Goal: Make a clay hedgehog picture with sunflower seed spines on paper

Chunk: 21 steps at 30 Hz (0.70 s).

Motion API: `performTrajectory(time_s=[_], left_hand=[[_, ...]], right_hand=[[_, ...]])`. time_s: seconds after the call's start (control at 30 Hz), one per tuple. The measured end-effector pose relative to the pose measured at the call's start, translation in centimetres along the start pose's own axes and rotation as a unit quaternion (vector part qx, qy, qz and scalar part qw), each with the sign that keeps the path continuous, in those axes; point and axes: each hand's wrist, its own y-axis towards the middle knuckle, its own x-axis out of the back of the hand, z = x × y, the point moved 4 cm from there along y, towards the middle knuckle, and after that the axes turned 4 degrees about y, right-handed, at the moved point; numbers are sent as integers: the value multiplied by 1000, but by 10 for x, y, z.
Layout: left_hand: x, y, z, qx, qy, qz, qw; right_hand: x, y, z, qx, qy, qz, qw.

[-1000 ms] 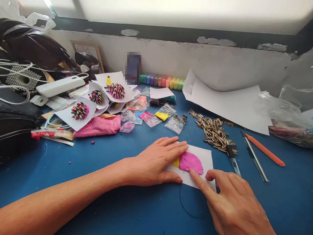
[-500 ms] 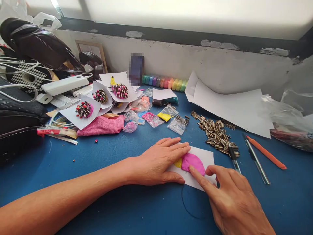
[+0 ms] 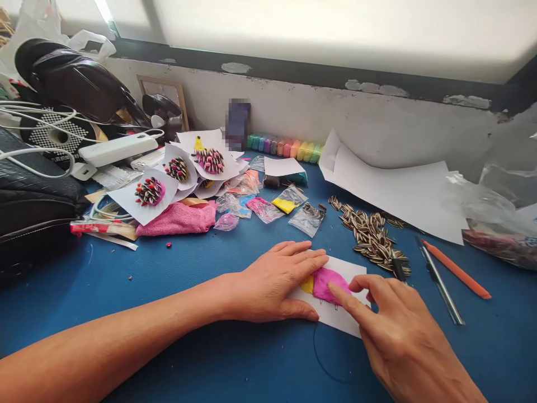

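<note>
A white paper sheet (image 3: 346, 322) lies on the blue table, carrying a flattened magenta clay patch (image 3: 327, 286) joined to a smaller yellow clay piece (image 3: 307, 284). Small drawn legs show below the magenta clay. Flat across the sheet's left side rests my left hand (image 3: 279, 282), open, its fingertips beside the clay and partly covering the yellow. From the right, my right hand (image 3: 390, 322) reaches in with the index fingertip touching the magenta clay. Its other fingers are bent and apart from that finger, and it holds nothing.
Behind the sheet lie striped sunflower seeds (image 3: 369, 235) and small bags of clay (image 3: 289, 199). Pens (image 3: 442, 285) and an orange stick (image 3: 457, 270) are at right. Papers with seed-covered clay figures (image 3: 150, 192), a pink cloth (image 3: 178, 218) and a black bag (image 3: 37, 207) crowd the left.
My right index fingertip has moved slightly up the magenta clay, away from its lower edge, uncovering more of the drawn legs. My left hand stays flat on the sheet. The view has shifted slightly.
</note>
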Motion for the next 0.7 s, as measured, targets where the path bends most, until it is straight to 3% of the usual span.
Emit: performTrajectory(time_s=[0.23,0.7], left_hand=[[0,1,-2,16,-15,7,1000],[0,2,-1,27,-38,9,999]], right_hand=[[-13,-6,4,18,-44,-27,999],[-17,-2,2,1,-64,5,998]])
